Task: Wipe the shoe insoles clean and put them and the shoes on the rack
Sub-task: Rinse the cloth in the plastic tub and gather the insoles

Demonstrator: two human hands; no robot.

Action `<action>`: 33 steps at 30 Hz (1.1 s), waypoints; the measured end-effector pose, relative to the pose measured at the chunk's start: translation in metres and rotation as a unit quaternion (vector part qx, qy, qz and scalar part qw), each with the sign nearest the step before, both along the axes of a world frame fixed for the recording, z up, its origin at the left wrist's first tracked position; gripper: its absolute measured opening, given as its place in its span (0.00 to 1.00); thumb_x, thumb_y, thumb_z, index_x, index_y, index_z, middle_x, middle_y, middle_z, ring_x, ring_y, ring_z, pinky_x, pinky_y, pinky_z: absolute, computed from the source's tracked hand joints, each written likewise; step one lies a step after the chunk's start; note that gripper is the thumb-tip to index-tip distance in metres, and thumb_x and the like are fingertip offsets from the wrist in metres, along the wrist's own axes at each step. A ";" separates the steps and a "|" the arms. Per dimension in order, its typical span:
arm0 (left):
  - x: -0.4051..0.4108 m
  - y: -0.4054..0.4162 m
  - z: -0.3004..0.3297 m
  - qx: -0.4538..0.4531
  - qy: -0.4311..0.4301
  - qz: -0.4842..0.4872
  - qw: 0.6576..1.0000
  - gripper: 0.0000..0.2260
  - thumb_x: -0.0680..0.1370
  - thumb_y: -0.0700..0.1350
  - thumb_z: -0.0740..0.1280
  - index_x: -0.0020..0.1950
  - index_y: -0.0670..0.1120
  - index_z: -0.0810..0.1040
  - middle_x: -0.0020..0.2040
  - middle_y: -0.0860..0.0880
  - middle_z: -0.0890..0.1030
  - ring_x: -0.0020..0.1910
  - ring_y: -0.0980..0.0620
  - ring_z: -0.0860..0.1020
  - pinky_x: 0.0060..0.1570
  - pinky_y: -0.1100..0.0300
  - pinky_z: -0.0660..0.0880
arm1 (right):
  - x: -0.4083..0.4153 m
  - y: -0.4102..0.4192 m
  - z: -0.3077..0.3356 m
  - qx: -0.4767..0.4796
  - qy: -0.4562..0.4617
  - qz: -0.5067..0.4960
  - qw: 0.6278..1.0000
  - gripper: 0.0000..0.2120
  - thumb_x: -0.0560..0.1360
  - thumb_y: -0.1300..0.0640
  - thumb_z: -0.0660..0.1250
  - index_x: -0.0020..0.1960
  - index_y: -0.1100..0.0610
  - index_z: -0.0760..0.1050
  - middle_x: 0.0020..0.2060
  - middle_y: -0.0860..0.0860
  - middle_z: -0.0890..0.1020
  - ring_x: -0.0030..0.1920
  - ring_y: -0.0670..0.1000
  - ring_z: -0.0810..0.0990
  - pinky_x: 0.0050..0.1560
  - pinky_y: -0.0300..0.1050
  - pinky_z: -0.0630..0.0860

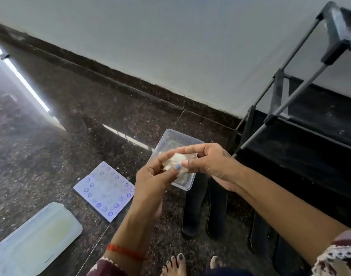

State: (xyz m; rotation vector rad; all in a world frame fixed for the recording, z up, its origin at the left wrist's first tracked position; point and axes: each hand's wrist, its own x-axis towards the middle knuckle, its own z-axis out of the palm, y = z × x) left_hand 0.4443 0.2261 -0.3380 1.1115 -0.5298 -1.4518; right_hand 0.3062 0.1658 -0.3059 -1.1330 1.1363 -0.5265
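Insoles (204, 204), dark, lie side by side on the floor (51, 156) under the hands, near the rack (302, 124). Left hand (150, 188) and right hand (208, 162) both pinch a crumpled wipe (173, 161) above a clear tub (170, 140).

The floor (75, 120) is seen as dark speckled stone, polished to a gloss that mirrors the light. The container (170, 140) is made of clear, smooth plastic, and the lid (35, 242) of cloudy, smooth plastic. The rack (302, 108) is built of grey metal tubes with black matt shelves. The wad (174, 162) appears soft and crumpled, like cloth or tissue.
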 end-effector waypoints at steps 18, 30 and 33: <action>-0.005 -0.057 -0.120 0.081 -0.026 0.172 0.981 0.11 0.70 0.30 0.70 0.48 0.44 0.81 0.39 0.47 0.85 0.41 0.54 0.82 0.44 0.63 0.80 | 0.013 -0.065 -0.120 -0.085 0.066 0.068 0.992 0.16 0.70 0.66 0.71 0.55 0.54 0.79 0.52 0.58 0.82 0.51 0.52 0.82 0.55 0.41 0.78; 0.012 -0.102 -0.202 0.131 -0.461 0.061 0.876 0.02 0.74 0.46 0.70 0.41 0.51 0.79 0.34 0.57 0.77 0.39 0.55 0.76 0.38 0.63 0.65 | 0.028 -0.126 -0.218 -0.203 0.239 0.136 0.940 0.04 0.73 0.57 0.68 0.46 0.54 0.80 0.41 0.49 0.79 0.43 0.47 0.77 0.47 0.44 0.76; 0.015 -0.115 -0.219 0.162 -0.476 0.056 0.863 0.02 0.77 0.44 0.67 0.46 0.48 0.78 0.36 0.54 0.78 0.40 0.52 0.75 0.34 0.65 0.60 | 0.037 -0.140 -0.238 -0.183 0.241 0.111 0.947 0.07 0.72 0.58 0.70 0.48 0.52 0.75 0.38 0.50 0.80 0.39 0.48 0.80 0.41 0.42 0.79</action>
